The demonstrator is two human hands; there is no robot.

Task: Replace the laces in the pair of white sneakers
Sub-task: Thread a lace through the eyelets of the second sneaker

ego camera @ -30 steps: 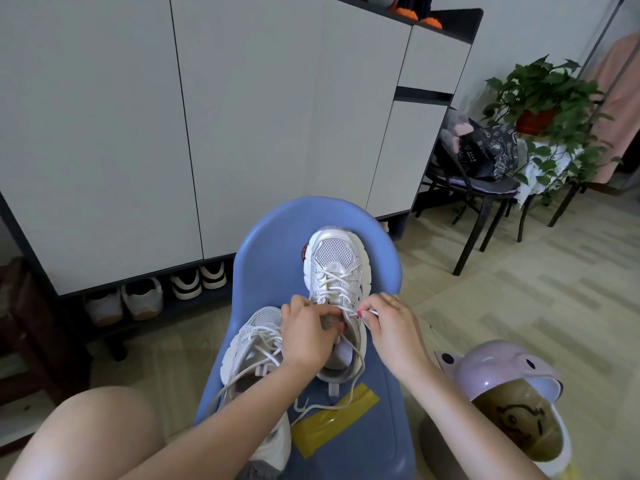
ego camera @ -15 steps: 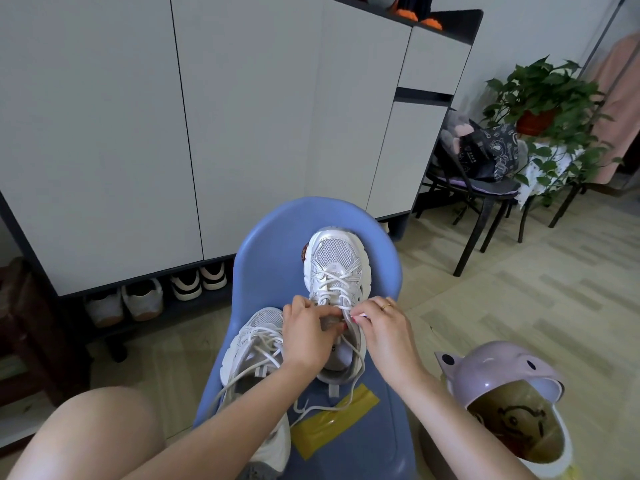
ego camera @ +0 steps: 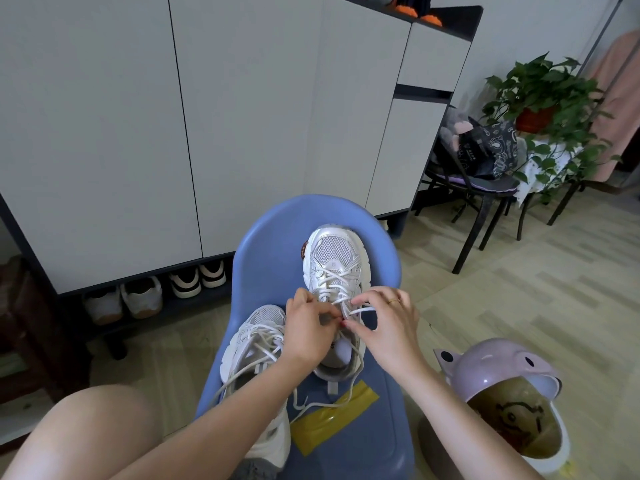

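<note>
Lacing a white sneaker point(ego camera: 333, 268) on a blue chair point(ego camera: 273, 237).
Its toe points away, lengthwise; left hand point(ego camera: 308, 329) and right hand point(ego camera: 388, 323) apparently pinch its lace point(ego camera: 360, 310) with curled fingers.

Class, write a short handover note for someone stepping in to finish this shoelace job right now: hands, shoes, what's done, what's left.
Left hand: pinching the lace at the upper eyelets of the far sneaker.
Right hand: pinching the other lace end.
Both sneakers sit on the blue chair; the near sneaker lies to the left with loose laces.
Done: far sneaker's lower rows are crossed.
Left: thread its top eyelets, tie it, then sort the near sneaker.
</note>
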